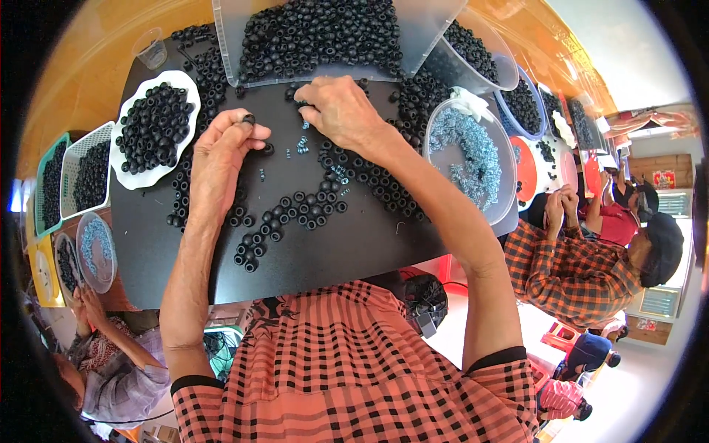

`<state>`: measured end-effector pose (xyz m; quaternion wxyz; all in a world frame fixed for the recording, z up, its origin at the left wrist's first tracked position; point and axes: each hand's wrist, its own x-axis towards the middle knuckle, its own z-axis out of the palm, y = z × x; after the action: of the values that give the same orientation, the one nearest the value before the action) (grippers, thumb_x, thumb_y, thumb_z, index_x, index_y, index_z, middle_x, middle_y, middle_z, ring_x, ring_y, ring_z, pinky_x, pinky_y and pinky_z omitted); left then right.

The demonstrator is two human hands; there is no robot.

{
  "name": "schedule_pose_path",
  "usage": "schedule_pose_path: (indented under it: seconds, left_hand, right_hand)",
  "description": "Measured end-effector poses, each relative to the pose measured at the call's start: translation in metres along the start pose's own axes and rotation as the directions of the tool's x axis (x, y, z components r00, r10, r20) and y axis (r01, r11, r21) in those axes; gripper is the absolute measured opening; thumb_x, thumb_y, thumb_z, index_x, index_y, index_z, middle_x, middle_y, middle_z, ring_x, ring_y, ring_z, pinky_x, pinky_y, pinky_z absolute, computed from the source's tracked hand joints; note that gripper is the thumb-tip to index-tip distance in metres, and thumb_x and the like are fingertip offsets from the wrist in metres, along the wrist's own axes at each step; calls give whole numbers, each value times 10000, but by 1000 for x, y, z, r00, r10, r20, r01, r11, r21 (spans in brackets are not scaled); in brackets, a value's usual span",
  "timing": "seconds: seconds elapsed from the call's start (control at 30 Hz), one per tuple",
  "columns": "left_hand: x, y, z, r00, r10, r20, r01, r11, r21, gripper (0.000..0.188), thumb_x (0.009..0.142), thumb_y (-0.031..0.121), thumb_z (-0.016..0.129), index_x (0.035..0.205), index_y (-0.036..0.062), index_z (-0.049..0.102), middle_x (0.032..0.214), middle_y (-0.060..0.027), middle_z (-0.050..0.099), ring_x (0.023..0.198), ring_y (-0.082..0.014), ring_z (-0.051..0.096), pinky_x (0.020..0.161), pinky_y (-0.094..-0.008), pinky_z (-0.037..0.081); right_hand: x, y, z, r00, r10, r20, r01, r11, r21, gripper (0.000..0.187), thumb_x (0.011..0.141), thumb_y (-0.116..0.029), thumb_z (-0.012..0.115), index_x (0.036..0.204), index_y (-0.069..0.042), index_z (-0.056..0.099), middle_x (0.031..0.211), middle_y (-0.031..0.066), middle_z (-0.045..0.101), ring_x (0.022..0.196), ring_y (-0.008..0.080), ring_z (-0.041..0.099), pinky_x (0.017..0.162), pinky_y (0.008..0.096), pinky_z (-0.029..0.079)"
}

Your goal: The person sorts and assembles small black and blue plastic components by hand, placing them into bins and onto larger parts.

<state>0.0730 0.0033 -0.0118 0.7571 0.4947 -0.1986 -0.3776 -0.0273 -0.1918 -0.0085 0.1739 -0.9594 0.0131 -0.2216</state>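
My left hand [225, 144] pinches a round black bead with a hole [249, 118] between thumb and fingertips, above the dark table. Another black bead [268, 149] shows just below those fingers. My right hand [338, 111] is curled with thumb and fingers drawn together, near loose black beads in front of the big clear bin [226, 46]; what its fingertips hold is not clear. Small blue translucent pieces [302, 145] lie scattered on the table between my hands. Several black beads [284, 214] form a bent line nearer to me.
A white scalloped plate [193, 100] of black beads stands left, beside white and green baskets [65, 159]. At right, a clear tub [436, 166] holds blue pieces. A clear cup [151, 50] stands at the back left. People sit at both sides, one in orange plaid [569, 273].
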Motion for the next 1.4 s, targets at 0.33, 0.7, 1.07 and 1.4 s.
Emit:
schedule_pose_path:
  seconds: [0.33,0.7,1.07,1.4]
  left_hand:
    - [-4,-3,9,998,-39,58,32,993,118,113,913,63,511,981,27,594,853,-55,650,798,-99,598,758,-237,471]
    - [-4,-8,9,996,46,82,-69,951,302,126,917,61,496,990,18,590,863,-28,638,803,-86,589,768,-231,466]
    - [-2,0,5,994,-4,105,-8,994,113,137,926,68,507,1012,7,593,875,-48,649,794,-96,588,779,-229,473]
    - [14,32,-27,951,284,-123,-283,959,23,151,919,76,513,1025,-1,587,887,-99,659,834,-150,593,834,-287,458]
  right_hand:
    - [5,-7,-7,975,212,71,-220,967,131,164,707,-66,655,861,-9,653,738,123,655,694,252,649,648,344,518]
    - [-1,-51,-14,984,175,35,-162,796,583,159,772,-32,629,918,-11,689,737,76,668,653,122,636,618,257,508]
    - [-1,-65,-1,962,256,-98,-135,753,644,122,838,-27,608,919,-5,697,741,53,662,647,95,612,594,233,485]
    - [8,-42,1,978,198,-60,-151,882,447,135,801,-58,642,919,-16,691,729,80,659,606,96,595,571,242,481]
